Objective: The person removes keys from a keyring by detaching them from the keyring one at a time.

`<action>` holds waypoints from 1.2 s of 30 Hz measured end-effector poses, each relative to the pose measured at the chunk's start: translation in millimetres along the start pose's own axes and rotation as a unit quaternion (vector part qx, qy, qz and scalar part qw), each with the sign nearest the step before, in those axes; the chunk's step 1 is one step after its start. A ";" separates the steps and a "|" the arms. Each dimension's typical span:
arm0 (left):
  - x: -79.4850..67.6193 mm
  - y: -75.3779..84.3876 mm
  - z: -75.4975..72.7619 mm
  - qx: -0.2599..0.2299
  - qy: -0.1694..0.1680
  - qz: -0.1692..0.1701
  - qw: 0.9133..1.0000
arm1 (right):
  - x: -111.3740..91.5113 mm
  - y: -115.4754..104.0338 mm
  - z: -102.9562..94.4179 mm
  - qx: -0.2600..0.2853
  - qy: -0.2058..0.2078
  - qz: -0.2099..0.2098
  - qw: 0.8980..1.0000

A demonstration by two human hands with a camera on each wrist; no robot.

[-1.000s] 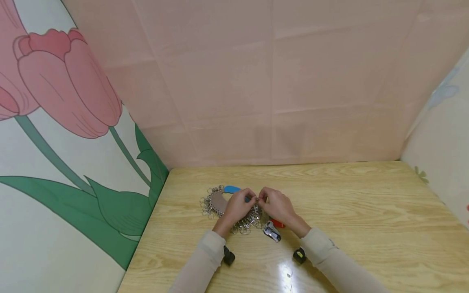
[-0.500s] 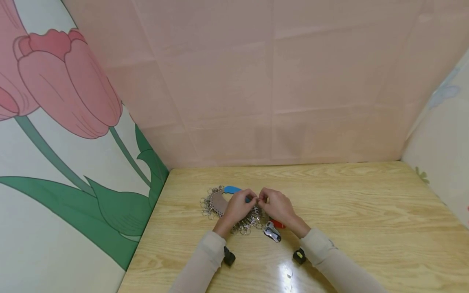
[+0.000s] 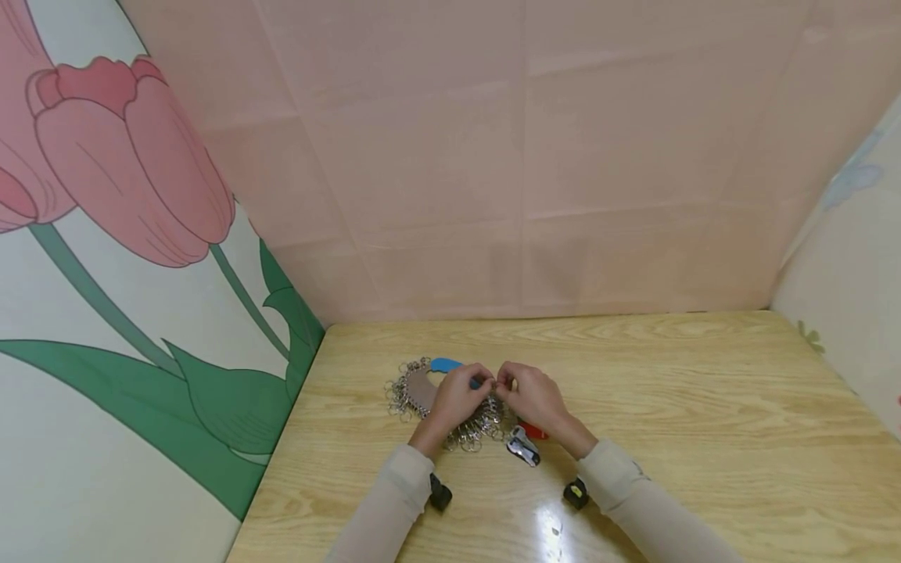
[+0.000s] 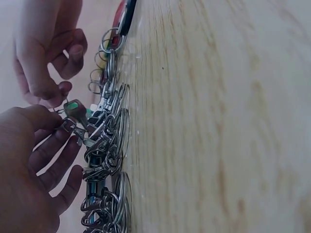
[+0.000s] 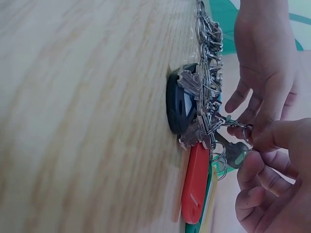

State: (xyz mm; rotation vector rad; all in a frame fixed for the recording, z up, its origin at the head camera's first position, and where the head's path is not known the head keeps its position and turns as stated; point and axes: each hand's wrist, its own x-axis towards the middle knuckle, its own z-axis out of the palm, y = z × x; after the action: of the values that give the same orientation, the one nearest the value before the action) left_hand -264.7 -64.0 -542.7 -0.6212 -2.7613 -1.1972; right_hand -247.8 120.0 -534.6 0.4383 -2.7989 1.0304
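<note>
My left hand and right hand meet fingertip to fingertip over the right end of a fan of metal clasps and rings. In the right wrist view, the left fingertips pinch a small split ring. The right thumb and forefinger pinch that ring's edge just beside a key. The key, with a green patch, hangs below the fingers in the left wrist view. The clasps line a brown curved plate, partly hidden by the left hand.
On the wooden table, a blue plastic piece lies behind the plate. A silver-and-black key piece and a red plastic piece lie near the right wrist. Small black devices sit by the sleeves. Patterned walls enclose the table.
Both hands stay in nearly the same place, fingertips together, with only slight finger movement. The clasps and the other things on the table lie as before.
</note>
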 end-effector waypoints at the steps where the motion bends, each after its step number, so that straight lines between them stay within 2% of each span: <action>1: 0.0 0.0 -0.2 -0.001 0.001 0.001 1.000 | 0.0 0.2 0.1 -0.001 0.001 -0.002 1.000; 15: -0.5 -0.7 -0.4 0.009 -0.008 -0.008 1.000 | -1.2 -1.1 -1.7 0.004 0.002 -0.007 1.000; 28: 0.1 -2.1 -1.8 -0.003 -0.012 -0.010 1.000 | -1.3 -1.7 -2.1 0.002 0.006 -0.017 1.000; 36: 0.2 -1.7 -1.2 -0.002 -0.004 -0.012 1.000 | -0.4 -0.2 -0.7 0.013 -0.001 0.000 1.000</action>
State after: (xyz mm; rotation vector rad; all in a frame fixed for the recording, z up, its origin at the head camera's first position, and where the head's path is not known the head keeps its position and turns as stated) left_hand -265.7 -65.9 -543.0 -0.5961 -2.7820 -1.2085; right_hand -247.4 120.4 -534.0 0.4414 -2.7903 1.0677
